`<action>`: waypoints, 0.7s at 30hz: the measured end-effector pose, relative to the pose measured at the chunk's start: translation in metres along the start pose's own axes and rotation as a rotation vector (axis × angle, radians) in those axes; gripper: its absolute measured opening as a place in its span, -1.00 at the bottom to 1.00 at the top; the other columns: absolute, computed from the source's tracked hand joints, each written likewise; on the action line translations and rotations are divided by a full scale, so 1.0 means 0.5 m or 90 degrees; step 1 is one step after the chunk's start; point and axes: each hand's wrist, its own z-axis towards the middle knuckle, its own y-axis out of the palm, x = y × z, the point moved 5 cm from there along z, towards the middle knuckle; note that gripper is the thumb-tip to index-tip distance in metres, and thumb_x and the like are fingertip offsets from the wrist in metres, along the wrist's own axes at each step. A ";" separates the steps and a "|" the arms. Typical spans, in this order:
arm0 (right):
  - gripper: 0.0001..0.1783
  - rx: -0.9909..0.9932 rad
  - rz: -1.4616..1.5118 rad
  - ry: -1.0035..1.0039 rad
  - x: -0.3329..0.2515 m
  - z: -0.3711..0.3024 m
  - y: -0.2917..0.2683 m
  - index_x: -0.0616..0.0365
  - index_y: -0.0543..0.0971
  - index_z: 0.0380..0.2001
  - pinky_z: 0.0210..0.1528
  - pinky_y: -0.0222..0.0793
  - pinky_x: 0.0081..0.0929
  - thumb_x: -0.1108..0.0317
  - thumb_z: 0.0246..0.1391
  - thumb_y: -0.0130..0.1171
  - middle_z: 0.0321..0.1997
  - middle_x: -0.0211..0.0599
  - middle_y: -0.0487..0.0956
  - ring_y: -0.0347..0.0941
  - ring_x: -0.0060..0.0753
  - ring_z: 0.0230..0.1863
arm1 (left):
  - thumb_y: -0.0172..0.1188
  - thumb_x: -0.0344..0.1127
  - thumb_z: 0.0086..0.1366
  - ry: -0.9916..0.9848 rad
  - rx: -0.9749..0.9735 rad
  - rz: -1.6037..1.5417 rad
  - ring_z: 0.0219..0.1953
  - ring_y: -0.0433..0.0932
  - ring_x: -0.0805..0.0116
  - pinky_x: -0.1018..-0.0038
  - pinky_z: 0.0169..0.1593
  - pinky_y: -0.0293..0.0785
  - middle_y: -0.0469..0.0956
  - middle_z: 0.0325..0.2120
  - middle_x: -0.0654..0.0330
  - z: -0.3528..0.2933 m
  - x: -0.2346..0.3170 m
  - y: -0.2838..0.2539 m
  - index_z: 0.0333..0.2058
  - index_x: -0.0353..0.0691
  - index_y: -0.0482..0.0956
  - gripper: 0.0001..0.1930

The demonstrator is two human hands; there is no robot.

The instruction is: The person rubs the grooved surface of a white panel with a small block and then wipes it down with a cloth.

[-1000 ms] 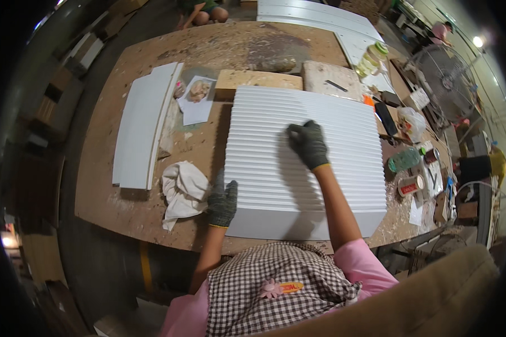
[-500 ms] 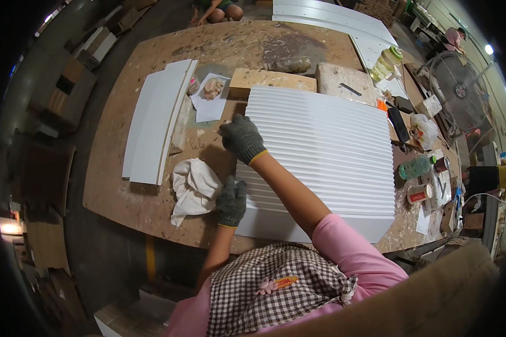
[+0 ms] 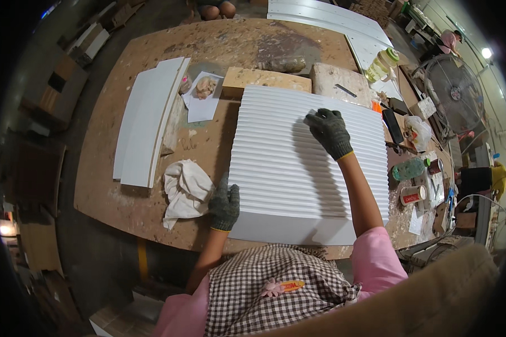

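A large white ribbed panel [image 3: 298, 168] lies flat on the worn wooden workbench [image 3: 208, 140]. My left hand [image 3: 225, 205], in a dark glove, grips the panel's near left edge beside a crumpled white rag [image 3: 185, 188]. My gloved right hand [image 3: 329, 130] presses down on the ribs near the panel's far middle with its fingers curled. Whether something small sits under those fingertips is unclear.
Flat white boards [image 3: 146, 123] are stacked at the bench's left, with a sheet of paper [image 3: 202, 95] next to them. Wooden blocks [image 3: 264, 78] lie beyond the panel. Bottles, cans and small tools [image 3: 410, 168] crowd the right edge. A fan [image 3: 452, 84] stands farther right.
My right hand has swept from the panel's far left corner to its far middle. My left hand stays on the near left edge.
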 end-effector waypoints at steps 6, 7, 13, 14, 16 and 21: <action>-0.77 -0.091 -0.011 -0.193 -0.003 0.064 0.083 -0.16 0.64 -0.22 -0.05 0.44 -0.22 0.32 -0.01 0.27 -0.09 -0.47 0.60 0.46 -0.28 0.00 | 0.08 -0.14 0.40 -0.004 0.009 0.019 -0.17 0.61 -0.18 0.08 -0.11 0.53 0.61 -0.16 -0.20 -0.005 -0.016 0.004 0.23 -0.23 0.43 -0.51; -0.77 -0.085 -0.007 -0.226 -0.007 0.069 0.090 -0.17 0.63 -0.22 -0.07 0.45 -0.23 0.31 -0.02 0.27 -0.09 -0.46 0.60 0.46 -0.25 -0.03 | 0.08 -0.14 0.40 -0.010 0.007 0.019 -0.16 0.61 -0.18 0.08 -0.09 0.53 0.61 -0.14 -0.20 -0.005 -0.017 0.005 0.23 -0.23 0.43 -0.51; -0.77 -0.074 -0.024 -0.228 -0.029 0.101 0.165 -0.16 0.62 -0.21 -0.20 0.48 -0.19 0.30 -0.01 0.24 -0.19 -0.33 0.55 0.45 -0.11 -0.16 | 0.06 -0.13 0.41 -0.021 -0.008 0.011 -0.10 0.60 -0.19 0.08 -0.03 0.52 0.59 -0.07 -0.22 0.000 -0.003 -0.001 0.23 -0.26 0.42 -0.50; -0.78 -0.063 -0.032 -0.238 -0.045 0.116 0.177 -0.16 0.63 -0.22 -0.25 0.48 -0.17 0.30 0.00 0.22 -0.22 -0.29 0.54 0.47 -0.09 -0.20 | 0.06 -0.13 0.41 -0.021 -0.004 0.014 -0.10 0.60 -0.19 0.08 -0.03 0.52 0.59 -0.07 -0.22 0.000 -0.003 -0.004 0.23 -0.26 0.42 -0.50; -0.80 -0.066 -0.026 -0.206 -0.063 0.137 0.190 -0.15 0.64 -0.23 -0.24 0.48 -0.16 0.30 0.01 0.22 -0.24 -0.28 0.55 0.48 -0.09 -0.20 | 0.06 -0.13 0.42 -0.018 -0.008 0.004 -0.06 0.59 -0.19 0.09 0.00 0.51 0.58 -0.03 -0.23 -0.001 -0.002 -0.004 0.23 -0.29 0.42 -0.50; -0.83 -0.020 0.074 -0.175 -0.060 0.154 0.145 -0.12 0.66 -0.27 -0.17 0.49 -0.12 0.35 0.03 0.20 -0.31 -0.25 0.60 0.51 -0.04 -0.20 | 0.06 -0.13 0.42 -0.019 0.006 0.001 -0.05 0.59 -0.20 0.09 0.01 0.51 0.58 -0.03 -0.24 -0.005 -0.008 -0.002 0.22 -0.30 0.42 -0.50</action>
